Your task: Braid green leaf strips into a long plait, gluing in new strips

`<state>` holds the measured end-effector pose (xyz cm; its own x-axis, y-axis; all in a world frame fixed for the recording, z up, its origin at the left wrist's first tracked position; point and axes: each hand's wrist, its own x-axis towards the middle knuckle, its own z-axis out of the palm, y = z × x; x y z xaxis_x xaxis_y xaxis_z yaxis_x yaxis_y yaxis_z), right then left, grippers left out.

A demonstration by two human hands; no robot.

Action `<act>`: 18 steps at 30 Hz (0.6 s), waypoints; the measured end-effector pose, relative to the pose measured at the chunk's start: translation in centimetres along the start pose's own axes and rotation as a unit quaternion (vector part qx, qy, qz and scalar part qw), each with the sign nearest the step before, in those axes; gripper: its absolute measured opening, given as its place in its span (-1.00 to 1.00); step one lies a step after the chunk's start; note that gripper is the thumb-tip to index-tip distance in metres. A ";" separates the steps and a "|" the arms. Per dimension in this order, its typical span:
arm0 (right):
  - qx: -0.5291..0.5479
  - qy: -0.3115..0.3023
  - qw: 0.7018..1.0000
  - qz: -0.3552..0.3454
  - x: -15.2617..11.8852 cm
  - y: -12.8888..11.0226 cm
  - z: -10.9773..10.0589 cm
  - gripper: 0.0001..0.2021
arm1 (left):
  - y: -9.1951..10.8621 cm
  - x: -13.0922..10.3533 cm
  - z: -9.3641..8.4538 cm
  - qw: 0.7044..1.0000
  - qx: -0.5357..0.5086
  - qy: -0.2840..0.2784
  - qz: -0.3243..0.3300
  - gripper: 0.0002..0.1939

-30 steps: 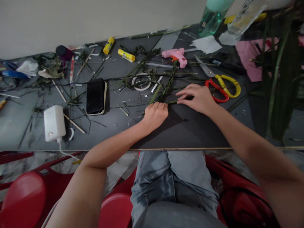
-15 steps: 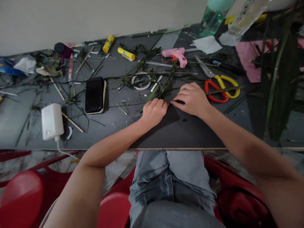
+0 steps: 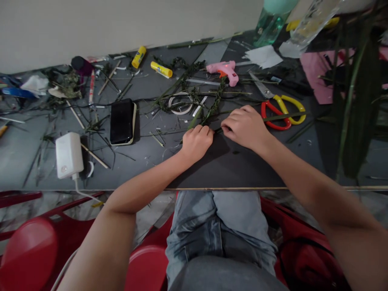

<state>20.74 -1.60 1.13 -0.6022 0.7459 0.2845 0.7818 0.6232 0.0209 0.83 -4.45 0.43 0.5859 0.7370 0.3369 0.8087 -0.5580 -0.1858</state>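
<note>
My left hand [image 3: 197, 142] is closed in a pinch low over the table, with a narrow dark green leaf strip [image 3: 218, 130] coming out at its fingertips. My right hand [image 3: 243, 126] pinches the same strip a short way to the right, thumb and fingers together. Just beyond the hands lies a plaited green leaf strand [image 3: 216, 103], running up toward a pink glue gun [image 3: 226, 69] with a small red light. A long flat leaf blade [image 3: 283, 117] passes from beside my right hand across the scissors [image 3: 290, 110], which have red and yellow handles. My fingers hide the strip's gripped parts.
Left of my hands are a black phone [image 3: 122, 121] and a white power bank [image 3: 69, 155] with a cable. A white ring [image 3: 180, 103], yellow glue sticks [image 3: 161, 69] and leaf scraps lie beyond. Bottles [image 3: 270, 30] stand at the back right; large leaves [image 3: 359, 113] are at right.
My right hand has drawn slightly away to the right from my left, its fingers curling in more. More of the dark strip now shows between them. My left hand stays nearly in place.
</note>
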 end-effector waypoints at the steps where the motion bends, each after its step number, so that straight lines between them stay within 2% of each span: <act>1: -0.011 0.000 1.000 -0.006 0.0 -0.2 -0.1 -0.75 | 0.0 0.0 0.0 1.000 -0.001 -0.002 -0.001 -0.70; 3: -0.026 0.002 0.999 -0.018 0.0 -0.3 -0.2 -0.71 | 0.0 -0.1 0.0 1.000 -0.005 0.019 -0.003 -0.72; 5: -0.021 0.001 0.999 -0.025 -0.1 -0.1 -0.2 -0.70 | 0.0 -0.2 0.0 0.998 -0.008 0.067 0.005 -0.73; 7: 0.000 -0.004 1.000 -0.024 -0.3 0.4 -0.1 -0.73 | 0.0 -0.1 -0.1 0.994 -0.012 0.105 0.038 -0.69; 8: 0.014 -0.008 1.000 -0.022 -0.4 0.6 -0.1 -0.75 | 0.0 -0.1 -0.1 0.992 -0.018 0.107 0.059 -0.68; 10: 0.042 -0.015 0.999 -0.015 -0.5 1.0 0.1 -0.77 | 0.0 0.1 -0.1 0.993 -0.033 0.076 0.086 -0.65; 13: 0.081 -0.021 0.996 0.003 -0.5 1.4 0.3 -0.76 | 0.0 0.3 -0.1 0.996 -0.047 0.022 0.078 -0.64; 18: 0.148 -0.020 0.987 0.058 -0.5 1.6 0.8 -0.86 | 0.2 0.4 0.1 0.996 -0.043 0.006 0.082 -0.63</act>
<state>22.12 -0.79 0.21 -0.5216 0.8217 0.2296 0.7685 0.5694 -0.2920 1.26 -4.25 0.45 0.7092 0.6282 0.3199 0.6940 -0.7020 -0.1599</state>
